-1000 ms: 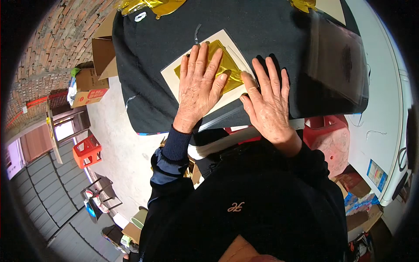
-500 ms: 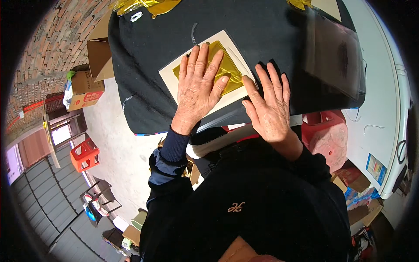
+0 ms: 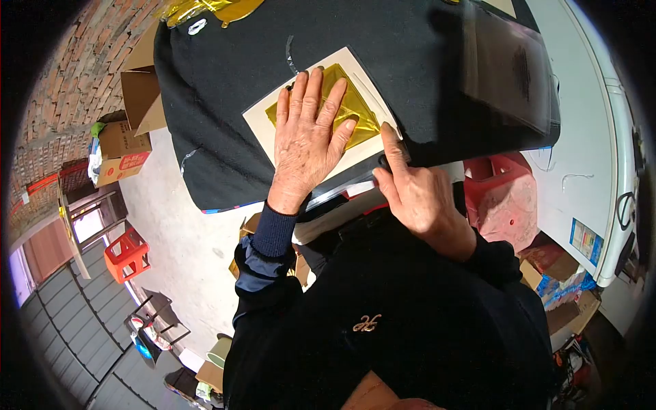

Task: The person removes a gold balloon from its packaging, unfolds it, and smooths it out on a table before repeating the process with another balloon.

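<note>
Here's the black tablecloth (image 3: 396, 61), spread wide in front of you, sunlight across it. Over toward its right edge, clear plastic sleeves (image 3: 509, 75) lie flat, well apart from your hands. Straight ahead, a cream board (image 3: 258, 119) sits at a slant on the cloth, and on it, there's the gold foil sheet (image 3: 359, 111), creased and shiny, partly covered. Your left hand (image 3: 304, 140) is flat on that foil, palm down, thumb out, clamped on nothing. Your right hand (image 3: 424, 201) points its index finger at the board's right edge, beside the foil's corner; thumb and index stand apart, the other fingers fold under, and whether they hold anything, you can't tell. Beyond your left fingertips, a narrow strip (image 3: 290, 55); farther off, a little white loop (image 3: 193, 30).
</note>
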The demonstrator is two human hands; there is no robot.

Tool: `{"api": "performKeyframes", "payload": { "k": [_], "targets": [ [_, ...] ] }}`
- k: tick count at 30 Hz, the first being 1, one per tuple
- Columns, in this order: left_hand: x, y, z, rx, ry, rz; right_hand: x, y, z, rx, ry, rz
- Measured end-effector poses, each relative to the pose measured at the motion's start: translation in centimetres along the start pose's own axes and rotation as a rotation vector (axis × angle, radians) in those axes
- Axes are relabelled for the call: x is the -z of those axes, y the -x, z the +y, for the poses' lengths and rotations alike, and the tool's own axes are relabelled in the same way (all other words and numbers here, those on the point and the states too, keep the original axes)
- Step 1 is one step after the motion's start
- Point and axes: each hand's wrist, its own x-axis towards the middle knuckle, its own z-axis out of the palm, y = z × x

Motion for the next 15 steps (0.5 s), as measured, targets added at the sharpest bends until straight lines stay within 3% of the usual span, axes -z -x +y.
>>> {"api": "performKeyframes", "payload": {
  "k": [2, 5, 8, 15],
  "targets": [
    [0.0, 0.1, 0.1, 0.003, 0.009, 0.000, -0.8, 0.0, 0.3, -0.023, -0.093, -0.111],
    [0.1, 0.0, 0.0, 0.003, 0.020, 0.000, -0.3, -0.2, -0.1, -0.167, -0.997, -0.292],
    [0.2, 0.0, 0.0, 0.008, 0.014, -0.015, -1.9, 0.5, -0.5, -0.184, -1.452, -0.186],
    [0.6, -0.2, 0.2, 0.014, 0.048, -0.029, -1.8, -0.7, -0.5, -0.263, -1.494, -0.202]
  ]
}}
